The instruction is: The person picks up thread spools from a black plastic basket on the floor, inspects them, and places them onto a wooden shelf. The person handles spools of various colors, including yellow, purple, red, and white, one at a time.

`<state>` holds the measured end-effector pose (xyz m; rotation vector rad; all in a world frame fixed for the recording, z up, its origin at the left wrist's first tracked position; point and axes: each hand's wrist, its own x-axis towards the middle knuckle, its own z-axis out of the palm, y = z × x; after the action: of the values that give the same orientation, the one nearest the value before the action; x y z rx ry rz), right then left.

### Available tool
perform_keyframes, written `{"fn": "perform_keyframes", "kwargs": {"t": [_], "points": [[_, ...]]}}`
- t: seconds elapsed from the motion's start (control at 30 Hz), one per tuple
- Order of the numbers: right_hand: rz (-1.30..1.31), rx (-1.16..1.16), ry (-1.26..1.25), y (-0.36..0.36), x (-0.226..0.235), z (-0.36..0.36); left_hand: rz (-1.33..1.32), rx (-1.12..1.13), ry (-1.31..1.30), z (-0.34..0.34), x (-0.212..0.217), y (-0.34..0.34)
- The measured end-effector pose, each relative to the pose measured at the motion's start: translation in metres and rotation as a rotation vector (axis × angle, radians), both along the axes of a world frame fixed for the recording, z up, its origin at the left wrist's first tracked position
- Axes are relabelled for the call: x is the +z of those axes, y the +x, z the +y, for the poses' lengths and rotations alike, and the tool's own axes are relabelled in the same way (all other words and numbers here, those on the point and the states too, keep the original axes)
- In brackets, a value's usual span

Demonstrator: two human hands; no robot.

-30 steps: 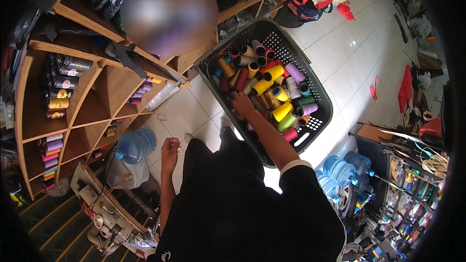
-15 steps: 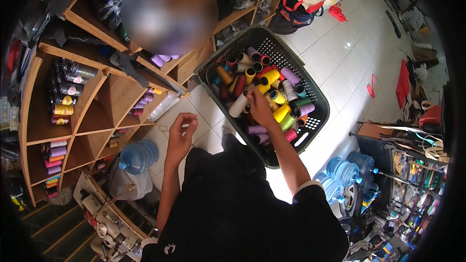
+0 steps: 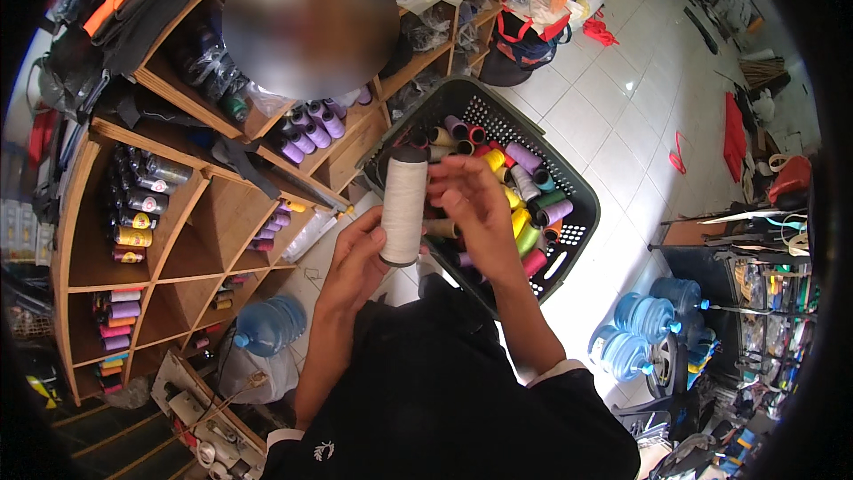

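Observation:
A white thread cone (image 3: 402,204) stands upright between my hands, above the near-left corner of a dark plastic basket (image 3: 582,204). My left hand (image 3: 355,262) grips the cone's lower part from the left. My right hand (image 3: 471,204) is beside the cone on the right, fingers spread, fingertips close to or touching it. The basket holds several thread spools (image 3: 529,191) in yellow, purple, pink, green and orange.
Wooden shelves (image 3: 160,249) with thread spools and bottles fill the left. Purple spools (image 3: 311,129) sit on a shelf beside the basket. Blue water jugs (image 3: 649,333) stand on the white tiled floor at the right, another blue jug (image 3: 271,324) at the lower left. Bags lie at the top.
My right hand lifted the white cone out of the basket toward me. My left hand rose from my side and took hold of the cone.

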<state>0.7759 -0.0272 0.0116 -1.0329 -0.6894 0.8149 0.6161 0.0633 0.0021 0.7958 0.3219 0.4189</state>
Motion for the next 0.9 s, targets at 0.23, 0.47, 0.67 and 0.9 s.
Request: {"fn": "perform_keyframes", "kwargs": {"t": [0.23,0.47,0.67,0.9], "points": [[-0.504,-0.047,-0.077,-0.023,0.028,-0.011,-0.118,0.122,-0.077,0.001,0.009,-0.006],[-0.846,-0.026,-0.085,-0.026,0.027,-0.009,-0.032,0.272,-0.056,-0.006,0.023,-0.007],[-0.738,0.034,0.014,-0.033,0.028,-0.002,-0.139,0.266,-0.160,-0.010,0.024,-0.007],[-0.631,0.104,-0.003,-0.036,0.038,-0.002,0.025,0.442,-0.036,-0.017,0.032,-0.001]]}}
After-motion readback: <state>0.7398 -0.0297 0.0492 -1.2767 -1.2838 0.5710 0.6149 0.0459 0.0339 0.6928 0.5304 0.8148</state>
